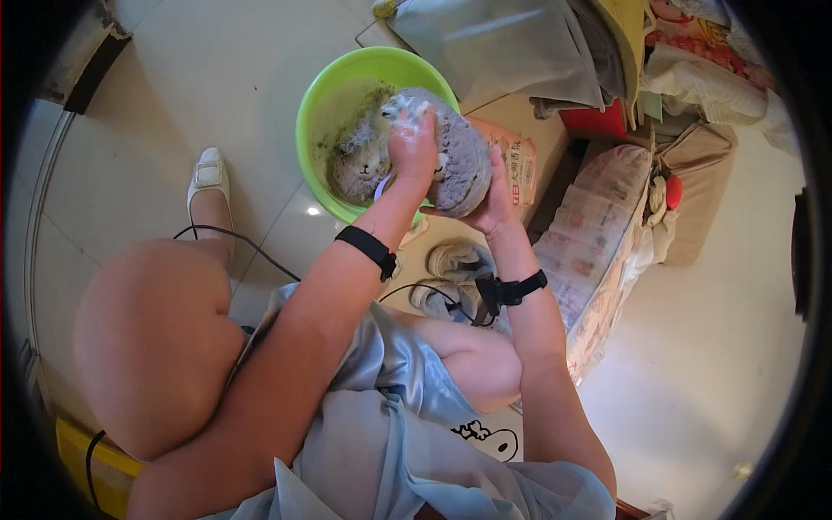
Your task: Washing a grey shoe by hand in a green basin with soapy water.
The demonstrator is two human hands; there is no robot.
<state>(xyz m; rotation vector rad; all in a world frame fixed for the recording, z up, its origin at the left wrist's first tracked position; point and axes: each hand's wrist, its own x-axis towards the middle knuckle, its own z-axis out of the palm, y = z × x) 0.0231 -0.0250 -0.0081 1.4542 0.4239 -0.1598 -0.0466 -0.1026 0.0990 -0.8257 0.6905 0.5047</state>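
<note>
A grey plush slipper, its fuzz matted and wet-looking, is tilted above the rim of a green plastic basin. My right hand grips it from below and along its right side. Against its upper face presses my left hand, coated in white suds around the fingers. A pale lavender curved piece shows beside the left wrist; whether that hand holds it is unclear. Inside the basin lies a second grey plush piece with a small stitched face, and dark specks cling to the basin wall.
An orange printed packet stands right of the basin. Worn shoes sit on the tiles below. At right are a clear-covered storage box and a grey fabric bag. A black cable crosses my legs.
</note>
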